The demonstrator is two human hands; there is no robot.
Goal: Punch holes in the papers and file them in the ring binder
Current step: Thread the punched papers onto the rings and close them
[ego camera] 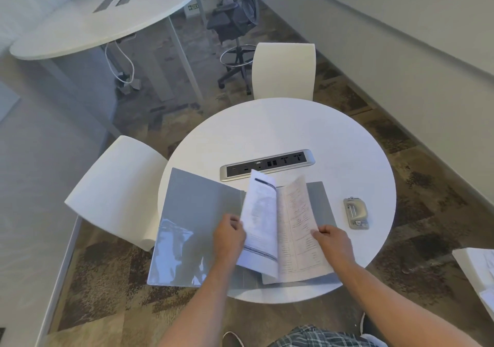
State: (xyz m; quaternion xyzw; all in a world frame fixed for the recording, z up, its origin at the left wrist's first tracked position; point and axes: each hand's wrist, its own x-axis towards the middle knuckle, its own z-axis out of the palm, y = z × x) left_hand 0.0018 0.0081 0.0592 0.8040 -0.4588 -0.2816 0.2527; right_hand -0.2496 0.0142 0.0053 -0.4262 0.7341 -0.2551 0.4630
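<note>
A grey ring binder (pixel 197 221) lies open on the round white table (pixel 280 132), its left cover hanging over the table's edge. Printed papers (pixel 294 229) rest over the binder's right half. My left hand (pixel 228 235) grips the left edge of a sheet (pixel 260 221) that stands lifted and curved above the spine. My right hand (pixel 334 242) holds the right edge of the other pages. The binder's rings are hidden under the papers. A silver hole punch (pixel 357 214) sits on the table to the right, apart from both hands.
A silver power socket strip (pixel 267 164) is set into the table behind the binder. White chairs stand at the far side (pixel 284 71) and the left (pixel 117 189). More papers (pixel 478 269) lie on a surface at the right edge.
</note>
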